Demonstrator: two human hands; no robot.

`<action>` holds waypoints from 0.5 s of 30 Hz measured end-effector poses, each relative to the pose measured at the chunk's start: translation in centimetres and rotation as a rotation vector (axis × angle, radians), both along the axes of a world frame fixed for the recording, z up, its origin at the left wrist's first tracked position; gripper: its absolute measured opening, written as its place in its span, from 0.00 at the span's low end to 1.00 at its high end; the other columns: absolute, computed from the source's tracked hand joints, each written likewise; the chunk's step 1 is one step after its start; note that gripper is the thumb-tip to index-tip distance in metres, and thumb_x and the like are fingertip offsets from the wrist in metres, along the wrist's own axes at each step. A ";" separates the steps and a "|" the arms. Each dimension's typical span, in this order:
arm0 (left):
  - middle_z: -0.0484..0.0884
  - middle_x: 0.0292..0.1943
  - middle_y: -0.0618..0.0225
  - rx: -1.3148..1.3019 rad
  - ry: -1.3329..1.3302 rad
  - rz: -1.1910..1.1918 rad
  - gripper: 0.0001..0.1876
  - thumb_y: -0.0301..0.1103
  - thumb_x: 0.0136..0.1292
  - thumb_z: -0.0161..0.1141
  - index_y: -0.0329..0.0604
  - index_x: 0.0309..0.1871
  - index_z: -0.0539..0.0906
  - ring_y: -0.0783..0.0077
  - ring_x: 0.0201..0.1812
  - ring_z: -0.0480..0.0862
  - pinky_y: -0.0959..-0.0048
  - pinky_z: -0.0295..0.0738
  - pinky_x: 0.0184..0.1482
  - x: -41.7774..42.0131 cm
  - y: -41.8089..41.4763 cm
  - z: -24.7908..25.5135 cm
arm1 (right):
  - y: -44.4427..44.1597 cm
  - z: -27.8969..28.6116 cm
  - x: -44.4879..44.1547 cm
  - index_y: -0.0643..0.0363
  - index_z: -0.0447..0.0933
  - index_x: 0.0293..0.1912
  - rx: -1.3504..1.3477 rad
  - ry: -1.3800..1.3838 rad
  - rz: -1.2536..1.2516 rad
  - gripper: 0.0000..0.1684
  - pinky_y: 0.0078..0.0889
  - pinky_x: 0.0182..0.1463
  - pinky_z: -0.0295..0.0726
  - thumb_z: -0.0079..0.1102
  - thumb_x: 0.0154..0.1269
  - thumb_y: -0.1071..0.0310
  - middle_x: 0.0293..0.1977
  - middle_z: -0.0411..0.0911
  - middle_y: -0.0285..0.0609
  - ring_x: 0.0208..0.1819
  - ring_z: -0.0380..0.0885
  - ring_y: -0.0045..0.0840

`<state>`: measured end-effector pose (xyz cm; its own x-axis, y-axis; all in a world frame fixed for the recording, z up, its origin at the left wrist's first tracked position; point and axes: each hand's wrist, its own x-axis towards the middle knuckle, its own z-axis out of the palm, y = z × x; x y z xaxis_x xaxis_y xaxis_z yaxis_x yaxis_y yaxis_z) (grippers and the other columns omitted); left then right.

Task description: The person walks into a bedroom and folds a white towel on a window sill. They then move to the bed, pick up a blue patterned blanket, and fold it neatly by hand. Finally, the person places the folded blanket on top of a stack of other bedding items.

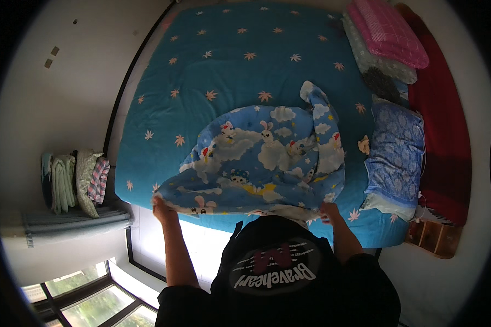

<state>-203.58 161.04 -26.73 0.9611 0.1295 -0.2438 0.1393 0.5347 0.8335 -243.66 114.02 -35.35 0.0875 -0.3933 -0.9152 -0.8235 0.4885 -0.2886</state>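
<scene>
A blue children's blanket [245, 151] printed with rabbits, clouds and stars lies bunched on a bed with a teal, leaf-patterned sheet [229, 77]. At the blanket's near left corner, my left hand [163, 209] is closed on the fabric. My right hand [329, 213] pinches the near edge further right, close to the bed's near side. Between both hands the edge is stretched fairly straight in front of my body. The far right part of the blanket forms a narrow fold pointing away from me.
A blue patterned pillow [395, 157] lies at the bed's right side, with a small crumpled beige cloth [363, 144] beside it. Pink folded bedding [388, 32] is stacked at the far right. Folded textiles [75, 180] stand by the left wall. A window [94, 298] is at lower left.
</scene>
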 end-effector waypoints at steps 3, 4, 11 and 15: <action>0.71 0.56 0.50 0.013 -0.098 -0.082 0.26 0.47 0.69 0.47 0.34 0.60 0.66 0.50 0.57 0.72 0.48 0.66 0.59 -0.1 1.0 2.5 | 0.5 -2.9 -3.7 0.48 0.64 0.58 0.281 0.180 0.146 0.29 0.48 0.40 0.72 0.47 0.65 0.42 0.45 0.72 0.47 0.41 0.74 0.41; 0.70 0.57 0.49 -0.006 -0.028 -0.037 0.26 0.47 0.70 0.44 0.34 0.61 0.65 0.50 0.59 0.70 0.49 0.64 0.61 -0.2 1.0 3.3 | 1.0 -3.5 -3.6 0.46 0.61 0.59 0.343 0.178 0.178 0.29 0.48 0.39 0.72 0.47 0.65 0.42 0.45 0.71 0.47 0.40 0.73 0.40; 0.69 0.58 0.51 -0.118 0.040 -0.108 0.23 0.45 0.71 0.40 0.38 0.62 0.64 0.51 0.59 0.70 0.49 0.64 0.61 -1.6 -2.3 7.7 | 4.3 -5.3 3.6 0.33 0.34 0.64 0.388 -0.066 0.127 0.38 0.46 0.36 0.69 0.46 0.67 0.45 0.50 0.67 0.51 0.37 0.71 0.38; 0.72 0.56 0.51 -0.115 -0.035 -0.253 0.23 0.45 0.71 0.41 0.36 0.61 0.65 0.51 0.57 0.73 0.50 0.66 0.60 -0.8 -4.4 9.8 | 4.2 -4.8 8.0 0.25 0.18 0.67 0.291 -0.201 -0.062 0.47 0.45 0.35 0.68 0.45 0.69 0.46 0.53 0.64 0.52 0.35 0.69 0.36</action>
<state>-204.42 156.68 -16.97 0.9676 -0.1420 -0.2089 0.2523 0.5781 0.7760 -235.70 118.20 -40.16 0.2613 -0.1287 -0.9566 -0.7305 0.6215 -0.2831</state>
